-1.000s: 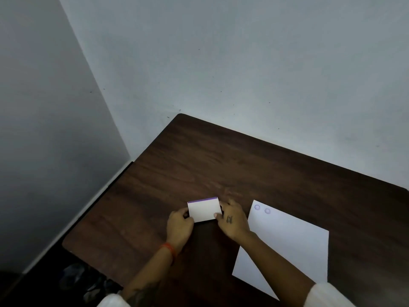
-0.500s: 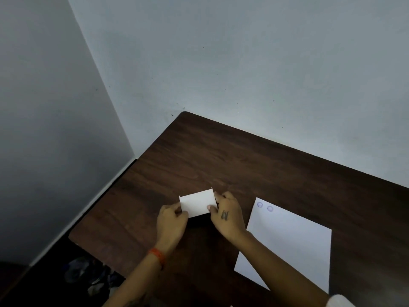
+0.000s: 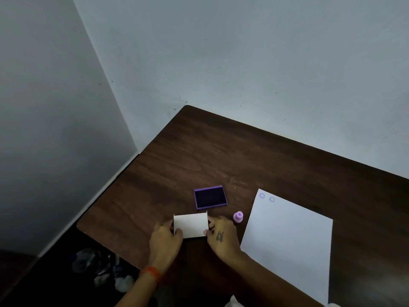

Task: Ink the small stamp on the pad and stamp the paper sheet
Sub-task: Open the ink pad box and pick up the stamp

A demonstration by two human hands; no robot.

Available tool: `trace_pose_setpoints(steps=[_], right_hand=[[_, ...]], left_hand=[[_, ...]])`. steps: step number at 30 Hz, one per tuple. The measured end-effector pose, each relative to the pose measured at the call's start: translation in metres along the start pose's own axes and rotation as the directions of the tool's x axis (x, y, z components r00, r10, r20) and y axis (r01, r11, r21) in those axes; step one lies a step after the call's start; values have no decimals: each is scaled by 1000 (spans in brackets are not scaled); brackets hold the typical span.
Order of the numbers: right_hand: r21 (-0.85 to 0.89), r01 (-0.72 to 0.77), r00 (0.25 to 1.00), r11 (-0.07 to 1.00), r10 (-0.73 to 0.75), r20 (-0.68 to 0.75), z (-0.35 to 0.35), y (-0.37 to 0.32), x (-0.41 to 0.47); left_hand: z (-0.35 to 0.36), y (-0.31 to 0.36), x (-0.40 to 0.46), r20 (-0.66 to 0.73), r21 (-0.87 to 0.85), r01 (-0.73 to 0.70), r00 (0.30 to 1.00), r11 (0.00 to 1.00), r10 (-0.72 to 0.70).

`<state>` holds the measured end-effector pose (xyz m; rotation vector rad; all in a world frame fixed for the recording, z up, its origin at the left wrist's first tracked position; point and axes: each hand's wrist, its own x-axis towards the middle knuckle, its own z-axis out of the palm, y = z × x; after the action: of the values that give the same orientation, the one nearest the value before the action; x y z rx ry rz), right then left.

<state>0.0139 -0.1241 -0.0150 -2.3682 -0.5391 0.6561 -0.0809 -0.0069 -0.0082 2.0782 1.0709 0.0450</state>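
A purple ink pad lies uncovered on the dark wooden table, its dark ink surface facing up. Just in front of it I hold its white lid by both short ends: my left hand on the left end, my right hand on the right end. A small pink-purple stamp stands upright on the table between my right hand and the white paper sheet. Two round purple stamp marks sit near the sheet's far left corner.
The table fills a corner between two grey walls. Its left edge drops to a dark floor where crumpled bags lie. The paper sheet runs to the table's near right.
Both hands have lifted the white lid off and drawn it toward me. This uncovered the purple ink pad, and the small stamp beside it came into view.
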Motion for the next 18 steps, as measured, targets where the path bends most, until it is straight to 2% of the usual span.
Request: trace_pose_setpoints(steps=[4,6,8,10,12,14,16,18], right_hand=[[5,-18,1000,1000,18,6,1,1,0],[15,-9,1000,1000,9,20,-2,2,0],[57,1,1000,998,-1,10,-11,2,-1],[106,19,998,994,-11,-68,-26,2,-1],[113,43,978,993,-18,-210,-43,4,-1],[108,50,941,993,-11,-337,-58,9,0],[87,36,927,996,0,-376,-68,18,2],[79,0,939,997,27,-344,-72,27,3]], left_hand=[[3,0,0,27,46,47,998,998,-48],[5,3,-3,-27,90,49,999,995,-47],[6,11,-6,-125,159,-68,988,985,89],[8,25,-8,-140,135,-235,957,963,254],[16,41,-7,-74,36,-365,928,931,366],[27,56,-4,18,-47,-421,906,906,422],[40,68,0,114,-51,-422,898,905,425],[53,77,5,198,-44,-406,892,913,407]])
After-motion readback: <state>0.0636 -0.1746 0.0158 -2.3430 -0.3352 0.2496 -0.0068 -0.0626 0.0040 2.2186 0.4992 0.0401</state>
